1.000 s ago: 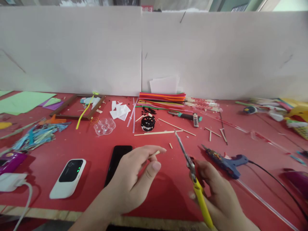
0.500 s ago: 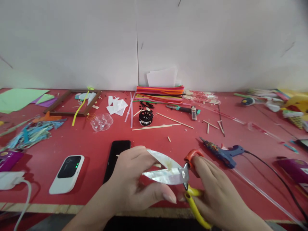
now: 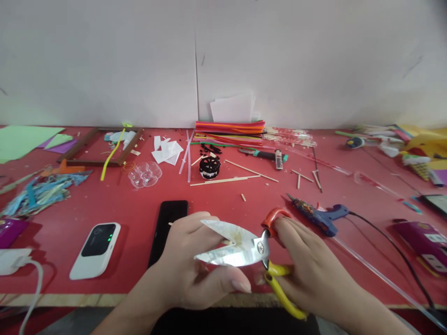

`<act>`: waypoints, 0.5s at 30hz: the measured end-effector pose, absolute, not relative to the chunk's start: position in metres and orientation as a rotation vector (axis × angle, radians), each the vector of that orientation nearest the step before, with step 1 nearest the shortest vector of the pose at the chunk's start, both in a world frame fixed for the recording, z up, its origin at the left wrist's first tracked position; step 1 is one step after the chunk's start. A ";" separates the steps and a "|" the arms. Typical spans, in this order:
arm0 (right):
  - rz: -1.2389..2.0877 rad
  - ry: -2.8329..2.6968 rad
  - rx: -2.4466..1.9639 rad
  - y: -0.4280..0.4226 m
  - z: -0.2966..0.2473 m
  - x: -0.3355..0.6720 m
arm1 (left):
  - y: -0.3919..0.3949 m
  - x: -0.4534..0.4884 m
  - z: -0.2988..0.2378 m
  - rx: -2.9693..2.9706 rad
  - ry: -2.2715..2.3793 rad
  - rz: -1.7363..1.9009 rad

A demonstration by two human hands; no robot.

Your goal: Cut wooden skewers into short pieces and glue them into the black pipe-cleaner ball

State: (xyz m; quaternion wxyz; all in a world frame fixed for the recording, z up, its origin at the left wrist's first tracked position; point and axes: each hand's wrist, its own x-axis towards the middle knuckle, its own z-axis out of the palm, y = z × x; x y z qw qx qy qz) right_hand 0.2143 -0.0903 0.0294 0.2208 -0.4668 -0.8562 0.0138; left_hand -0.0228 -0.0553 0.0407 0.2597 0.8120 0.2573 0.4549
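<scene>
My right hand [image 3: 307, 260] grips a pair of scissors [image 3: 240, 249] by their red and yellow handles. The blades stand apart and point left across my left hand. My left hand [image 3: 195, 265] has its fingers curled behind the blades, with the thumb stretched out below the lower one. A small pale tip shows between the blades; whatever the left fingers pinch is mostly hidden. Beside the left knuckles lies a black phone [image 3: 168, 218], partly covered by the hand. Beyond the hands, a black spoked wheel-like piece [image 3: 209, 167] sits near thin wooden sticks [image 3: 230, 180].
A blue glue gun [image 3: 317, 216] with a cord lies to the right. At the left are a white device [image 3: 95, 251] with a dark display and a brown frame [image 3: 91, 163]. Coloured strips [image 3: 228, 130] are stacked by the wall, near a teal-and-black cutter [image 3: 263, 155].
The scissors have moved slightly left, so the blades reach farther over my left fingers. They remain open. The whole view has shifted a little.
</scene>
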 end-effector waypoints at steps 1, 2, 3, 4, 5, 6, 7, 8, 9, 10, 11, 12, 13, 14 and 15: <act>0.029 -2.369 -1.289 -0.090 0.031 0.214 | -0.055 -0.021 0.040 2.190 0.688 1.289; 0.022 -2.371 -1.287 -0.089 0.032 0.214 | -0.054 -0.020 0.040 2.177 0.675 1.346; 0.015 -2.372 -1.285 -0.089 0.033 0.213 | -0.053 -0.018 0.040 2.165 0.658 1.397; 0.008 -2.373 -1.281 -0.088 0.034 0.212 | -0.052 -0.017 0.040 2.156 0.640 1.435; 0.000 -2.374 -1.280 -0.088 0.035 0.212 | -0.051 -0.016 0.040 2.153 0.627 1.454; -0.008 -2.373 -1.277 -0.087 0.036 0.211 | -0.051 -0.015 0.040 2.155 0.620 1.451; -0.017 -2.373 -1.272 -0.087 0.036 0.211 | -0.051 -0.015 0.040 2.156 0.613 1.454; -0.027 -2.374 -1.268 -0.087 0.036 0.210 | -0.050 -0.015 0.040 2.155 0.612 1.459; -0.037 -2.376 -1.269 -0.087 0.036 0.210 | -0.051 -0.015 0.040 2.151 0.614 1.463; -0.046 -2.378 -1.275 -0.087 0.036 0.210 | -0.051 -0.016 0.040 2.146 0.620 1.463; -0.054 -2.381 -1.283 -0.087 0.036 0.209 | -0.051 -0.016 0.040 2.140 0.627 1.459; -0.060 -2.386 -1.289 -0.087 0.036 0.209 | -0.051 -0.017 0.040 2.135 0.632 1.457; -0.065 -2.389 -1.295 -0.086 0.036 0.209 | -0.051 -0.017 0.040 2.134 0.636 1.452; -0.069 -2.391 -1.298 -0.086 0.037 0.209 | -0.052 -0.018 0.040 2.136 0.638 1.445; -0.072 -2.391 -1.299 -0.086 0.037 0.208 | -0.052 -0.018 0.040 2.141 0.639 1.441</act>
